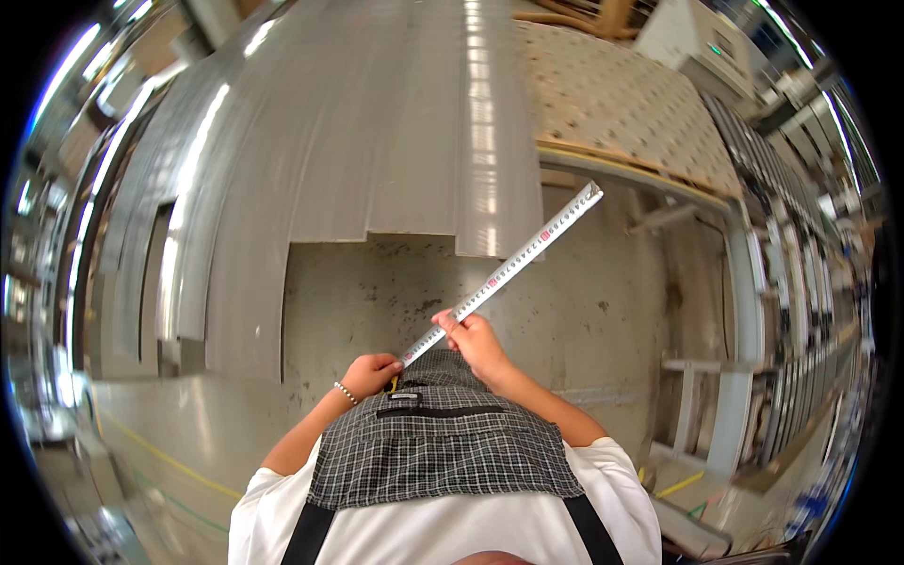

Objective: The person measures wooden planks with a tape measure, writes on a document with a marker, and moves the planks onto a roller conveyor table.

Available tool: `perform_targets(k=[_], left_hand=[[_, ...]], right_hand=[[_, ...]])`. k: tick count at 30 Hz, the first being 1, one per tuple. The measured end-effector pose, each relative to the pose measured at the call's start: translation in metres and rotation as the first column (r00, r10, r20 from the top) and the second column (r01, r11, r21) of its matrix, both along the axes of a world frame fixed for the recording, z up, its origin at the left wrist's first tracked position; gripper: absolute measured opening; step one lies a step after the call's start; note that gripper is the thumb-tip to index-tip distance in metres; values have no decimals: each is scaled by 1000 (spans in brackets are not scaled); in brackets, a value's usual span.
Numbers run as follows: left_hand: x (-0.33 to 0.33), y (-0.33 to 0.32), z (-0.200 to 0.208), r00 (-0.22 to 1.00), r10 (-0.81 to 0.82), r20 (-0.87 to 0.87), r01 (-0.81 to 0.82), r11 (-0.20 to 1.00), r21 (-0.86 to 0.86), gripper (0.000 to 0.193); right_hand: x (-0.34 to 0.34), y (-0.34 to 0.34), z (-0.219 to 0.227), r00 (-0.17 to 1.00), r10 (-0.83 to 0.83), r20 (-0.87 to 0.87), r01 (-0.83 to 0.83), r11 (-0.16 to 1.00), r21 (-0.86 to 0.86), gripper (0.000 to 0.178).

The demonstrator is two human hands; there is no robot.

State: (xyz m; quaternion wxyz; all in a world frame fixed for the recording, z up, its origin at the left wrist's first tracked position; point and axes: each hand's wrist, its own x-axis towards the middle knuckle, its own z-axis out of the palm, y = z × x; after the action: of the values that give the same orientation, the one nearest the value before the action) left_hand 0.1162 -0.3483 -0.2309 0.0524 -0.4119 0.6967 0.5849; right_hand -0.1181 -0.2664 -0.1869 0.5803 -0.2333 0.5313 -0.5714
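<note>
A tape measure (516, 262) is drawn out in front of me, its white blade with black and red marks slanting up to the right. The blade's free end hangs in the air to the right of the grey panels (377, 141). Near my apron, my left hand (370, 375) is closed at the blade's lower end; a bit of yellow shows below it, and most of the case is hidden. Farther along, my right hand (474, 345) pinches the blade between thumb and fingers. A checked apron (438, 452) lies just behind both hands.
Long grey panels of uneven length lie side by side ahead, their ends jutting toward me. To the right stands a metal-framed table (621, 89) with a dotted wooden top. A grey machine box (702, 47) is behind it. Stacked metal profiles (800, 414) line the right side.
</note>
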Motion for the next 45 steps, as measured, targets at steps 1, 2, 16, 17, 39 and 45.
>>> perform_targets(k=[1,2,16,17,39,45], left_hand=[[9,8,1,998,66,24,-67,997,34,27],[24,17,4,990,133,51,-137,988,68,27],[233,80,23,861,508,33,-508,861,-3,19],[231,69,21,873,488,7,-487,873,-41,20],[328,-8,-17,678,733,-48,-709,670,221,16],[220,-136,43,556,829,-67,-738,529,420,17]], right_hand=[[2,-6,-7,999,47,-22,-47,999,17,18],[6,-13,-9,994,97,-41,-95,995,34,19],[-3,-219,44,990,-140,-4,140,990,-25,22],[49,-209,41,999,41,-26,-40,998,43,19],[189,-468,13,908,309,-282,-313,949,32,34],[216,-399,-48,789,608,80,-614,779,128,41]])
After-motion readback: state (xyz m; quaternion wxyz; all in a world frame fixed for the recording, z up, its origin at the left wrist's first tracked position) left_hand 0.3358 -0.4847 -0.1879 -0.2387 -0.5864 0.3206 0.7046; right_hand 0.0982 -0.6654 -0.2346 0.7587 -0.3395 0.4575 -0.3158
